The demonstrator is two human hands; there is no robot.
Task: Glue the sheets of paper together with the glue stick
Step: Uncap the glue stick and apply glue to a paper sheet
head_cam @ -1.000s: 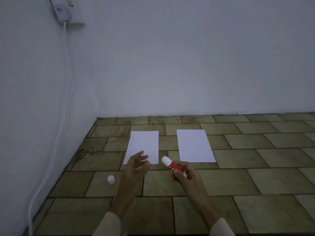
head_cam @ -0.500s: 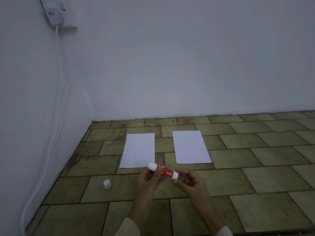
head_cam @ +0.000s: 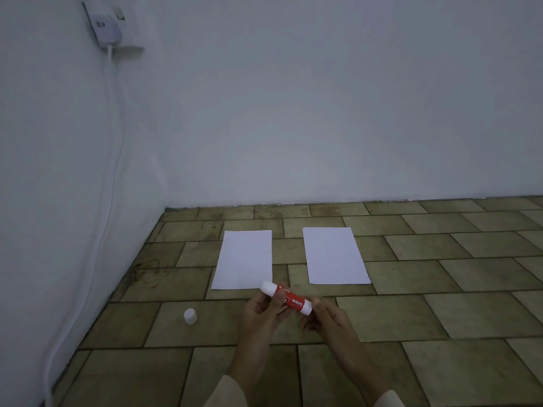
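Where two pale walls [head_cam: 323, 98] meet in a corner, a floor [head_cam: 440, 318] of olive-brown tiles spreads toward the camera. A white cord [head_cam: 110, 171] hangs down the left-hand wall from a plug in a socket [head_cam: 107, 27] near the top of the view and runs on to the bottom edge.

Two white sheets of paper lie flat on the floor side by side, apart from each other with a strip of tile between them: the left sheet [head_cam: 245, 258] and the right sheet [head_cam: 335, 255]. Both lie just beyond the hands.

The person's arms come in from the bottom edge in light sleeves [head_cam: 226, 392]. The left hand [head_cam: 263, 311] and the right hand [head_cam: 329, 317] meet above the floor and share the glue stick [head_cam: 289, 298] between them. The left thumb lies across its red middle with the fingers curled behind; the right fingertips pinch its lower right white end.

The stick is held tilted, its upper left white end reaching over the near right corner of the left sheet. It has a red body with a label too small to read.

A small white cap [head_cam: 189, 316] stands alone on a tile to the left of the hands, well apart from them.
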